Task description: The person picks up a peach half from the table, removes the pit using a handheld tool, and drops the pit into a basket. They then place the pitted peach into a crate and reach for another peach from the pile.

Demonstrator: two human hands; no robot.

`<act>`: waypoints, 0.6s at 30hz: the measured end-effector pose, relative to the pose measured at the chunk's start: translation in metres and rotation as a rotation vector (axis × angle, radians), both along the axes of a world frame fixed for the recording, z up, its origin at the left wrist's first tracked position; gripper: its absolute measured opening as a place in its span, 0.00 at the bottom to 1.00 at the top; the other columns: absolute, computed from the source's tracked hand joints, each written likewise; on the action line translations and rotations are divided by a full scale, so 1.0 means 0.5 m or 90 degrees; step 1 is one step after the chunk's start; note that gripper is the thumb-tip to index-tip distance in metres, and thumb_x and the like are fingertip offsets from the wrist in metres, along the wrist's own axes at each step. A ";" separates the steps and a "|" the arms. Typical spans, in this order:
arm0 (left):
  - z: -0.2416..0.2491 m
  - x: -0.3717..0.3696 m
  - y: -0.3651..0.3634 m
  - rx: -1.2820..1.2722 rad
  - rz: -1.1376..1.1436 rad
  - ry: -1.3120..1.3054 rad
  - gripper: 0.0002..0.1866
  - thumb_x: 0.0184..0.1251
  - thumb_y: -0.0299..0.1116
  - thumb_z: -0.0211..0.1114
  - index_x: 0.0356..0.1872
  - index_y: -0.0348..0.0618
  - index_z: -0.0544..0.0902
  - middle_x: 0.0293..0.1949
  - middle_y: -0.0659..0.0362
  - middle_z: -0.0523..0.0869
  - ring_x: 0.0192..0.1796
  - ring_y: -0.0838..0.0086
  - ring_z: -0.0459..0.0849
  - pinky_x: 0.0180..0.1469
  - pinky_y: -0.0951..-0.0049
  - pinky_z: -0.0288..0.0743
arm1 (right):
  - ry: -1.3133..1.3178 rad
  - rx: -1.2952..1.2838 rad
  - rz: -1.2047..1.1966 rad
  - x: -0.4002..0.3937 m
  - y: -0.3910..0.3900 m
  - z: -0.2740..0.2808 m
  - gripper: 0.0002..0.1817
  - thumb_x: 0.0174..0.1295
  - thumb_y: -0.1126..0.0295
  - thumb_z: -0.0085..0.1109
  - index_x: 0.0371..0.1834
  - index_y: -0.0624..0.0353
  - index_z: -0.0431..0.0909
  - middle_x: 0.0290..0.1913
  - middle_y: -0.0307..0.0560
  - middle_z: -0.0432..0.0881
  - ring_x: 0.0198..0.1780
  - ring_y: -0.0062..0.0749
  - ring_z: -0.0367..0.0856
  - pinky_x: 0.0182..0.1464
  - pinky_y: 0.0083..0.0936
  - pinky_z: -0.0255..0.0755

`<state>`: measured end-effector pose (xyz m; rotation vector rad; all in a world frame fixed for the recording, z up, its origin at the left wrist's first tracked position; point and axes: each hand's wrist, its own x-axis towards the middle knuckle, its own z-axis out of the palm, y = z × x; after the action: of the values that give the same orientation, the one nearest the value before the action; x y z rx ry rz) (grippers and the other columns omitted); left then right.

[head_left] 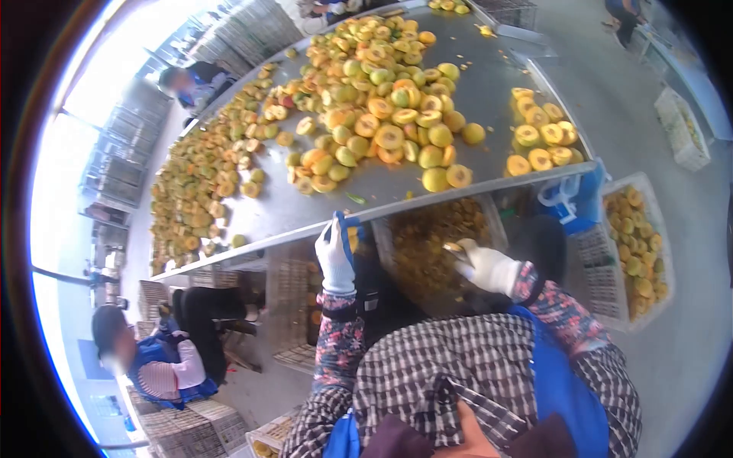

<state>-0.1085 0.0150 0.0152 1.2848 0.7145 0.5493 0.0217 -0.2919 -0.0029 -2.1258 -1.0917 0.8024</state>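
At 8 o'clock in the head view, a seated co-worker [156, 362] in a blue vest faces the middle, with dark trousers stretched toward it. At 10 o'clock, another co-worker [200, 85] is at the far left side of the metal tabletop [267, 206]. Just inside that side, toward 9 and 10 o'clock, lies a wide spread of small cut fruit [195, 179], yellow, green and brownish.

Near the centre, slightly toward 8 o'clock, the left hand [334, 258] is upright in a white glove with blue on the fingers, at the near edge of the tabletop. The fingers are close together; whether they have hold of anything cannot be told. A yellow patch shows just beside them.

At 12 o'clock, a large heap of fruit halves [389, 137] is piled on the tabletop, many with the cut face and round hollow showing. A small green piece [356, 198] lies off its near side.

At 4 o'clock, the right hand [489, 269], also in a white glove, is over a crate [496, 221] of wet-looking brownish fruit pieces below the tabletop edge. Its fingers are closed on a small pale piece [456, 246], too blurred to name.

At 2 o'clock, a smaller group of halves [540, 136] sits in the tabletop's near right corner. At 3 o'clock are a blue container [586, 204] and, beyond it, a white crate [663, 282] of fruit on the floor.
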 end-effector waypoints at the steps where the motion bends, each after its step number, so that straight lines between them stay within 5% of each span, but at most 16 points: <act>1: 0.047 -0.016 0.023 0.209 0.023 0.154 0.17 0.75 0.40 0.58 0.43 0.34 0.84 0.37 0.52 0.88 0.42 0.64 0.86 0.50 0.68 0.79 | 0.003 -0.062 0.004 -0.001 -0.001 0.018 0.32 0.67 0.62 0.52 0.71 0.59 0.55 0.40 0.69 0.83 0.41 0.63 0.83 0.45 0.49 0.75; 3: 0.064 -0.054 0.084 0.676 0.069 0.412 0.14 0.67 0.36 0.64 0.46 0.37 0.85 0.43 0.51 0.88 0.46 0.61 0.86 0.52 0.66 0.77 | -0.032 -0.103 0.032 -0.003 -0.004 0.030 0.31 0.67 0.64 0.50 0.71 0.57 0.53 0.40 0.66 0.83 0.42 0.62 0.83 0.44 0.50 0.75; 7: 0.061 0.056 0.066 0.632 -0.031 0.260 0.15 0.63 0.35 0.66 0.47 0.38 0.85 0.46 0.49 0.87 0.51 0.58 0.84 0.56 0.64 0.75 | -0.071 -0.130 0.022 0.008 0.002 0.041 0.26 0.69 0.68 0.43 0.72 0.52 0.63 0.50 0.66 0.81 0.48 0.59 0.83 0.53 0.46 0.75; 8: 0.051 0.102 0.033 0.564 -0.079 0.225 0.15 0.63 0.36 0.67 0.48 0.38 0.84 0.46 0.50 0.87 0.52 0.58 0.84 0.56 0.64 0.75 | -0.087 -0.213 0.024 0.006 0.003 0.062 0.32 0.67 0.71 0.43 0.77 0.50 0.57 0.54 0.67 0.79 0.49 0.59 0.83 0.54 0.47 0.75; 10: 0.033 0.196 -0.039 0.553 -0.204 0.198 0.17 0.63 0.38 0.66 0.48 0.39 0.84 0.47 0.49 0.86 0.52 0.58 0.84 0.57 0.63 0.75 | -0.133 -0.168 -0.002 0.006 -0.004 0.028 0.29 0.68 0.64 0.49 0.74 0.49 0.61 0.46 0.65 0.82 0.44 0.58 0.83 0.48 0.47 0.76; 14: -0.049 0.343 -0.127 0.721 -0.346 0.240 0.29 0.60 0.45 0.68 0.59 0.39 0.75 0.52 0.43 0.81 0.56 0.50 0.80 0.59 0.59 0.75 | -0.053 -0.123 -0.024 0.015 -0.010 0.022 0.32 0.66 0.65 0.51 0.74 0.50 0.59 0.47 0.68 0.82 0.45 0.63 0.82 0.47 0.49 0.75; 18: -0.028 0.392 -0.164 0.647 -0.352 0.412 0.41 0.47 0.44 0.77 0.62 0.39 0.69 0.59 0.36 0.75 0.59 0.46 0.78 0.61 0.58 0.75 | -0.058 -0.088 -0.030 0.002 -0.023 0.020 0.32 0.64 0.69 0.54 0.73 0.53 0.59 0.45 0.67 0.82 0.44 0.62 0.82 0.46 0.48 0.75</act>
<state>0.0874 -0.0670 0.0013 2.5756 0.5459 -0.0239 0.0227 -0.3036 0.0072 -2.3150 -1.0552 0.7859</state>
